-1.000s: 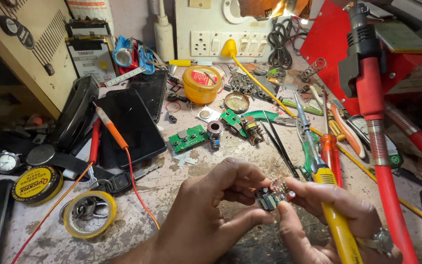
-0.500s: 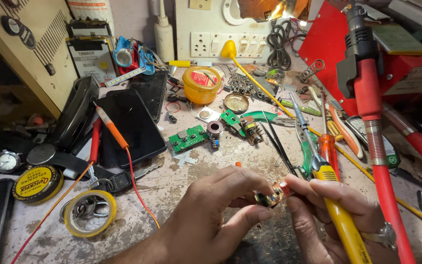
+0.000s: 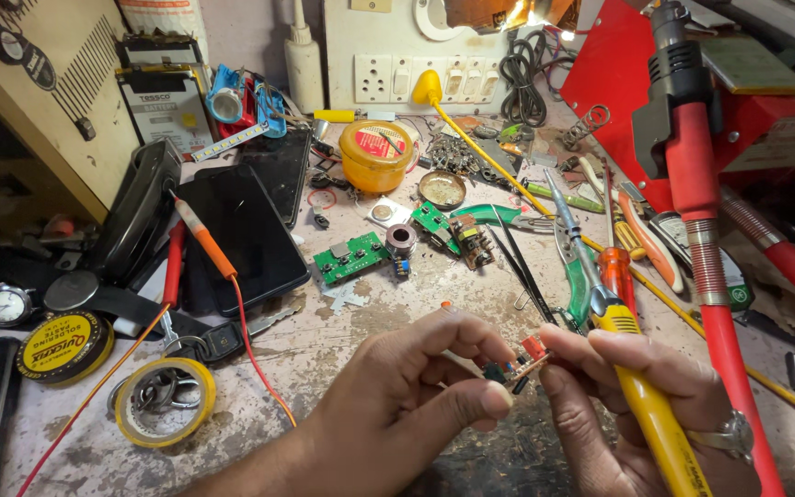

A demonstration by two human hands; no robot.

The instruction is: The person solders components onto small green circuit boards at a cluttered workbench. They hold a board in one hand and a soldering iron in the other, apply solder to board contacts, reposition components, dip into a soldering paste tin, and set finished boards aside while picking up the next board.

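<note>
A cluttered, stained workbench (image 3: 342,340). Near its left edge lie one round yellow tin (image 3: 64,346) and one ring of yellow tape (image 3: 165,401); further in, two dark phones (image 3: 246,235) lie flat. Mid-bench sits one green circuit board (image 3: 351,259) and one orange plastic jar (image 3: 376,155). At the front edge, two hands meet. The left hand (image 3: 397,405) pinches a small circuit board (image 3: 519,361) between thumb and fingers; its long axis tilts up toward the right. The right hand (image 3: 637,405) grips the board's other end and also holds a yellow-handled soldering iron (image 3: 641,387), tip pointing away toward the back edge.
</note>
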